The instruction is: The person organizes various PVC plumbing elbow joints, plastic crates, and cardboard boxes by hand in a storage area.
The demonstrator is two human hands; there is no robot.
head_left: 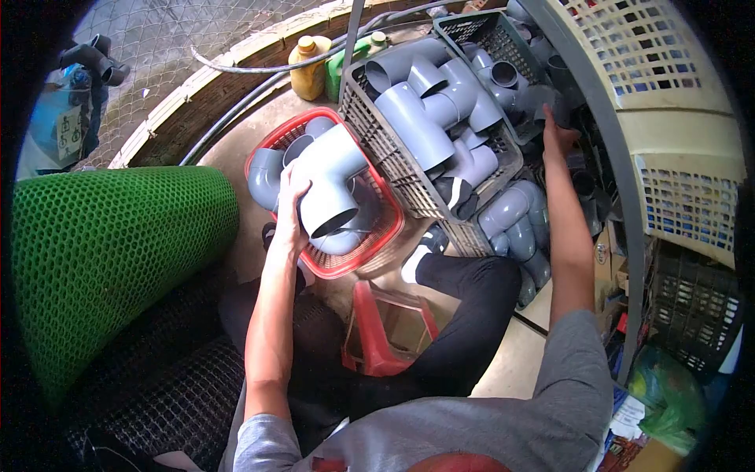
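My left hand grips a large grey pipe tee, with its fingers curled over the near side. The tee rests over a red plastic basket, tilted so one dark opening faces me. Under and beside it lie other grey fittings, including an elbow. Out to the right, my right hand reaches among fittings at the dark green crate. Its fingers are at a blurred grey pipe fitting and appear closed on it; part of the hand is hidden.
A grey crate heaped with large fittings stands between my hands, with a crate of elbows below it. A red stool is between my legs. Green mesh roll lies left; a grey upright post stands right. Bottles stand behind.
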